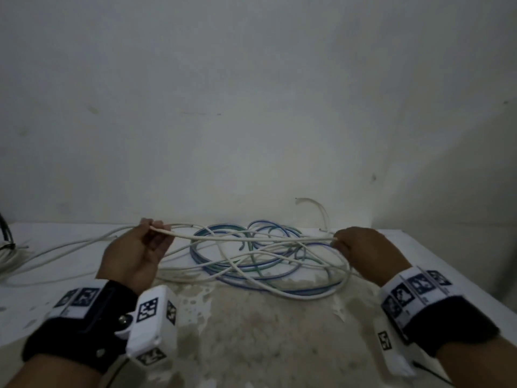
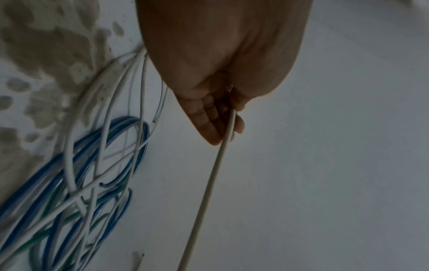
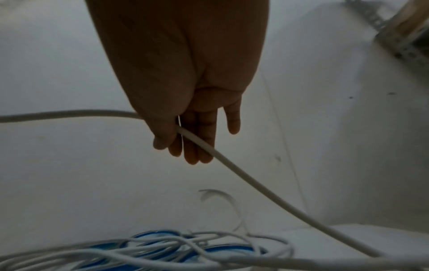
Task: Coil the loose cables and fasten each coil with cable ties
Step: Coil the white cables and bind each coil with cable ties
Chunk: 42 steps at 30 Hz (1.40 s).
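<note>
A white cable [image 1: 251, 238] stretches above a tangle of blue cables [image 1: 246, 271] with green [image 1: 258, 271] and white strands [image 1: 307, 294] mixed in. The worktop [image 1: 70, 264] is white, with a mottled brown-grey stain [image 1: 251, 331] across its near middle. The wall [image 1: 251, 107] behind is pale grey-white with a few dark specks. Both wrists wear black bands [image 1: 461, 323] carrying white tags [image 1: 152, 320] printed with black-and-white square marker patterns.

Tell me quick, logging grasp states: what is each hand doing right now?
Left hand: pinches the white cable.
Right hand: grips the same white cable, farther along.
</note>
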{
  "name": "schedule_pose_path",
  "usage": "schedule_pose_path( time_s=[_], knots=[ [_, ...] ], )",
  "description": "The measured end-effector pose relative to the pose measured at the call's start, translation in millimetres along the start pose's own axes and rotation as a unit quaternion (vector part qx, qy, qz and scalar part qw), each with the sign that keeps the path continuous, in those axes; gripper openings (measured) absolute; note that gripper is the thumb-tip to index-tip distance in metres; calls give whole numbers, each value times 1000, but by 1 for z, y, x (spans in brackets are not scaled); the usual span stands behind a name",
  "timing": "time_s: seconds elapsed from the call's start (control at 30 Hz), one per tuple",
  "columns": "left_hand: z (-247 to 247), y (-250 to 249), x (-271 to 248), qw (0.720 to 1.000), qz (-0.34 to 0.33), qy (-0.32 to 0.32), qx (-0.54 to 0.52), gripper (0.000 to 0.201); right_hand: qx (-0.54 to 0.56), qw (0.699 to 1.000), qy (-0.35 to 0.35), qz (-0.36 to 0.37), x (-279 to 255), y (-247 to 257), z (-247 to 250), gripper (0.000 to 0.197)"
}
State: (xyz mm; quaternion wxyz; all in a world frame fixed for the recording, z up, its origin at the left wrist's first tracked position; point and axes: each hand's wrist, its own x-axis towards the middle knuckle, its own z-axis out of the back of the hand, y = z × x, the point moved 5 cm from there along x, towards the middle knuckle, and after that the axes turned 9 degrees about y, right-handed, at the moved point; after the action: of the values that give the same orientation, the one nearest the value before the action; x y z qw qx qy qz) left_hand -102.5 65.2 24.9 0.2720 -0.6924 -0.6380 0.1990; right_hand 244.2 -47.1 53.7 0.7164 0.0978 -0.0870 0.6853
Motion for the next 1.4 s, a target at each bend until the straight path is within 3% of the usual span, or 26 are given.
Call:
schedule_pose_path(
  time_s=[0.1,0.17,0.23,0.33,0.4,0.47,0.5,0.53,0.63,0.67,0.73,0.83,0.93,1.03,1.1,1.17,1.23,1.33,1.4],
  knots=[
    [3,4,-6,997,46,-5,60,31,26,993,-116,-21,-7,-15,29,26],
    [3,15,-16,974,123,-15,190,43,9,979,-203,-5,-7,-10,54,10],
    [3,18,-28,911,187,-12,366,57,-17,968,-252,8,-3,1,76,15],
    [-2,14,-41,804,195,18,561,63,-64,952,-296,46,5,24,97,22],
    [-14,12,-45,778,158,41,606,63,-86,941,-313,93,9,48,104,23],
    [-36,11,-48,801,76,69,589,53,-90,930,-328,139,8,75,105,24],
    [-49,12,-51,825,16,92,558,42,-81,927,-330,158,7,89,103,26],
    [-63,13,-55,829,-45,121,544,30,-72,924,-330,179,6,103,101,28],
    [-96,20,-72,771,-158,200,584,29,-58,920,-308,236,1,140,94,29],
    [-103,23,-75,768,-172,230,573,29,-56,922,-295,244,-1,148,92,29],
    [-111,24,-81,808,-164,269,498,38,-29,935,-269,230,-1,149,91,25],
    [-104,18,-69,918,-106,189,332,37,68,967,-204,134,5,121,80,17],
    [-91,9,-53,969,-52,125,205,34,231,968,-74,64,2,94,50,16],
    [-74,-2,-38,990,-36,74,117,34,377,926,-3,32,-11,91,26,13],
    [-63,-5,-32,995,-34,49,85,34,430,902,-5,34,-18,93,17,21],
    [-55,-7,-28,997,-29,35,60,34,451,891,-17,50,-24,100,15,16],
    [-49,-5,-27,998,-21,38,46,32,478,876,-6,63,-27,107,14,21],
    [-51,2,-33,997,15,73,33,27,549,831,44,77,-29,116,11,35],
    [-57,8,-40,992,47,112,16,21,531,839,28,115,-28,122,16,35]
  ],
)
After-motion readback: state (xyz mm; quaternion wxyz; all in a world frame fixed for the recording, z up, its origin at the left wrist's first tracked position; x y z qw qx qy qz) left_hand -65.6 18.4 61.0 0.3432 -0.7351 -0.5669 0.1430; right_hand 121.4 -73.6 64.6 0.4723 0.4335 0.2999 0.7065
